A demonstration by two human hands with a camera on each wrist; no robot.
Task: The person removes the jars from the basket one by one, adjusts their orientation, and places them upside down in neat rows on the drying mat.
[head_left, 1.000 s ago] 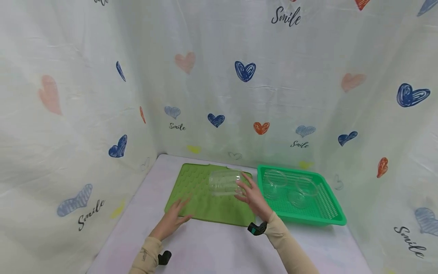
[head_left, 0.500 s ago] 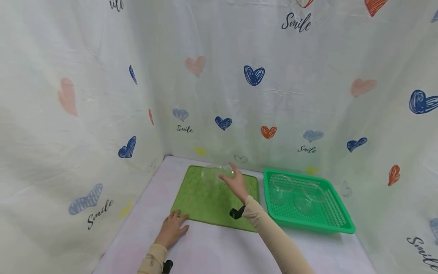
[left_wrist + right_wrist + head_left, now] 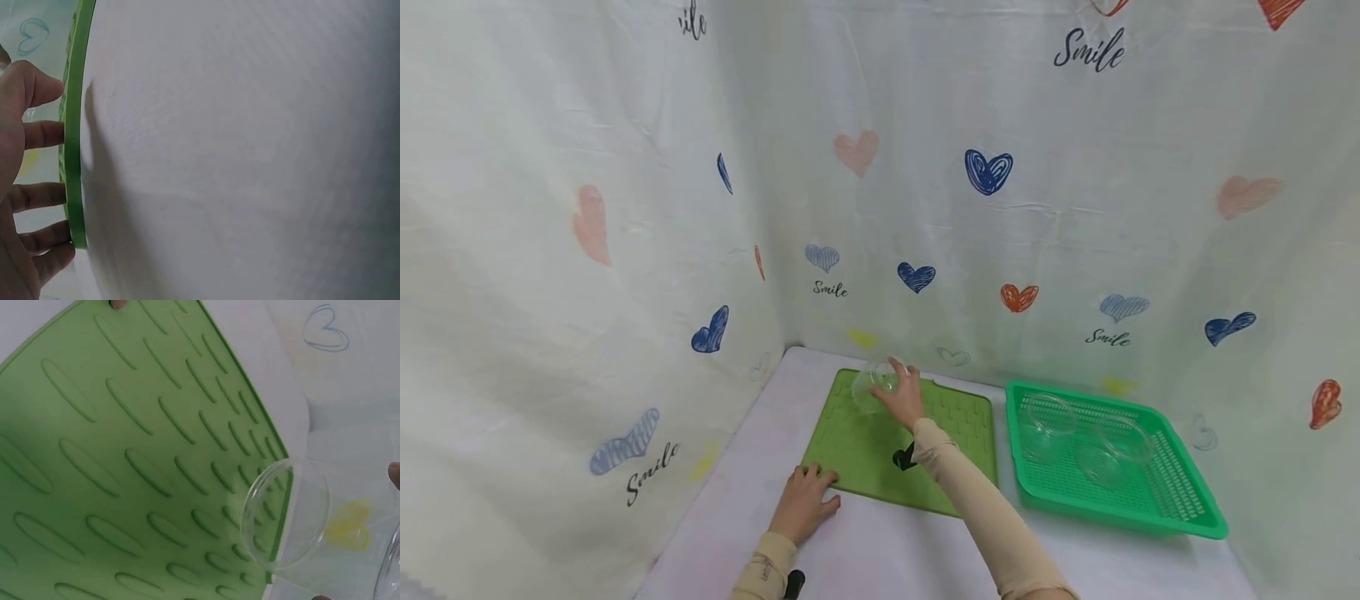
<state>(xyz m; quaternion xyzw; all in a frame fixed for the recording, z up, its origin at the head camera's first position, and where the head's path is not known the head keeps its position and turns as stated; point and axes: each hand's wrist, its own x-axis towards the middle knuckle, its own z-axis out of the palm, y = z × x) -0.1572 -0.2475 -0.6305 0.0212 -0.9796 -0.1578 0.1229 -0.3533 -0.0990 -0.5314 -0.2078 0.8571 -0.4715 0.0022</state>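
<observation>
My right hand (image 3: 901, 398) holds a clear cup (image 3: 863, 392) by one end, above the far left corner of a green ridged mat (image 3: 951, 417). The cup is tilted, its round rim facing down toward the mat. In the right wrist view the same cup (image 3: 300, 512) shows mostly its wide mouth, with only fingertips (image 3: 395, 475) visible at the edges. On the near left corner of the mat rests my left hand (image 3: 805, 500), its fingers spread. The left wrist view shows those fingers (image 3: 42, 196) touching the mat's green edge (image 3: 74, 156).
Right of the mat stands a green perforated basket (image 3: 1120, 518). Two clear cups, one on the left (image 3: 1043, 429) and one on the right (image 3: 1112, 450), lie inside it. A white cloth covers the table (image 3: 880, 558). A printed curtain (image 3: 925, 217) hangs behind and at the sides.
The right hand has carried the cup from the mat's right side to its far left corner, turning it rim-down. The left hand has come down onto the mat's near left corner.
</observation>
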